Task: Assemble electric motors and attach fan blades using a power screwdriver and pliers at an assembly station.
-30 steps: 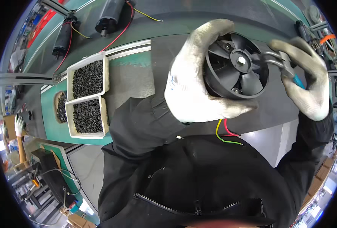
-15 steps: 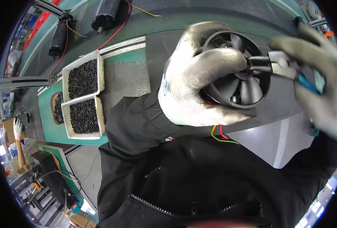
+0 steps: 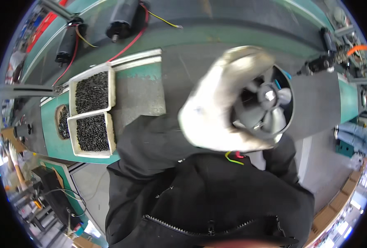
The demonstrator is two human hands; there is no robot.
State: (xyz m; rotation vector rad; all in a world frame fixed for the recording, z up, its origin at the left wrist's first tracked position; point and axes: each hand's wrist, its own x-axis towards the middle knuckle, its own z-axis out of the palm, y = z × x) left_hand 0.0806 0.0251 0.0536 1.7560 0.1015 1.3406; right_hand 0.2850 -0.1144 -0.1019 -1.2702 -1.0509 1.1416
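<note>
here the left hand [image 3: 218, 109] holds a black fan [image 3: 269, 98].

White bins [image 3: 112, 84] — black parts [image 3: 91, 94], cardboard boxes [image 3: 339, 198]

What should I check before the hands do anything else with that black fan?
1. Left hand holding the fan: ok, it curls around the outer ring.
2. Right hand's grip: cannot tell, the hand isn't clearly visible; its sleeve shows below the fan.
3. Blue pieces by the fan held firmly: cannot tell, mostly hidden.
4. Wires away from the blades: ok, the visible ends are below the glove.
5. White trays upright: ok, with black parts inside.
</note>
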